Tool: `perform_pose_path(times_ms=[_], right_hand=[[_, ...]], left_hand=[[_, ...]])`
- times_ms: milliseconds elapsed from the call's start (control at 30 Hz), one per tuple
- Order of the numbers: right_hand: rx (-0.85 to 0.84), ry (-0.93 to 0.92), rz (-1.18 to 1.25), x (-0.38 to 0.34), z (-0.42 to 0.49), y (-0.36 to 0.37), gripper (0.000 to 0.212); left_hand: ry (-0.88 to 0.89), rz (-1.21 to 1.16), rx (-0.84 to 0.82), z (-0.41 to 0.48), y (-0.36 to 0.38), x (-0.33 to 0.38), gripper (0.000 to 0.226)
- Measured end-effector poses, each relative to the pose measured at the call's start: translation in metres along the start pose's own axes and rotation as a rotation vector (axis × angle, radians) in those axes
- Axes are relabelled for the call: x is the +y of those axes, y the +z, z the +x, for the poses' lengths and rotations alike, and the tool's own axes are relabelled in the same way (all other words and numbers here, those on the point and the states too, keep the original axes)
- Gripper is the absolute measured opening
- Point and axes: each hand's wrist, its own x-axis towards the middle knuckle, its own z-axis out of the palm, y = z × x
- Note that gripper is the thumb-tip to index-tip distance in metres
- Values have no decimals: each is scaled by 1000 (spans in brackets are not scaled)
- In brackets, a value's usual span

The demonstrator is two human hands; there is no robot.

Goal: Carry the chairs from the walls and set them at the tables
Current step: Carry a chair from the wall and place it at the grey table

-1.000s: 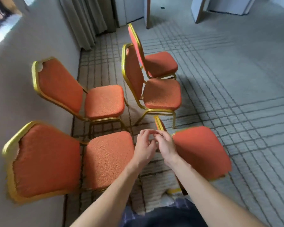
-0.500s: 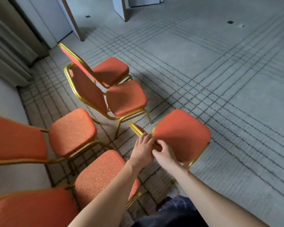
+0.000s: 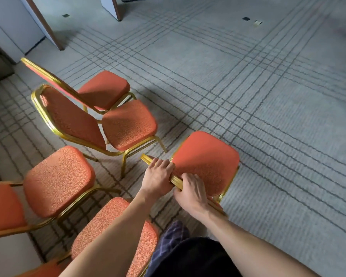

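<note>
The left hand (image 3: 158,177) is closed over the gilt top rail (image 3: 175,180) of a chair back, its fingers wrapped across the far side; the right hand (image 3: 191,193) is clamped on the same rail just beside it, nearer the body. A short bare stretch of rail is left between the two. The rail's long axis runs from far-left to near-right, so the held chair (image 3: 206,162) is gripped from behind, with its orange seat lying beyond the hands and to the right, facing the open room. Whether its legs are on the carpet (image 3: 278,116) cannot be told, since they are hidden under the seat. Just beside the rail's left end, the front leg of the nearest standing chair (image 3: 128,124) is found, with a second chair (image 3: 104,89) behind it; a third chair (image 3: 58,180) and a fourth chair (image 3: 112,226) are crowded along the wall (image 3: 4,254) on the left. Room for carrying is judged to lie ahead and rightward, across the carpet's bare middle; a swing leftward would likely be caught on that leg. No counter is plainly seen.
</note>
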Motion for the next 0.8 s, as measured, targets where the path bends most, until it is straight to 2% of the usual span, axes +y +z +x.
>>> perform_pose_path(times_ms=[100, 200, 300, 433, 567, 700, 800], right_hand=[[153, 65, -80, 12, 30, -21, 28], [252, 148, -82, 24, 58, -47, 35], [366, 211, -94, 33, 81, -67, 34], [362, 361, -145, 48, 102, -83, 37], [413, 339, -177, 66, 123, -100, 31], [521, 311, -193, 84, 152, -117, 29], [542, 351, -190, 88, 176, -134, 26]], left_hand=[[36, -66, 56, 50, -9, 10, 24], [61, -90, 40, 102, -17, 22, 30], [48, -108, 6, 142, -20, 31, 25], [13, -138, -79, 175, -24, 36, 18], [36, -237, -53, 208, -28, 41, 11], [40, -306, -9, 244, -23, 41, 25], [90, -349, 45, 274, -21, 33, 34]])
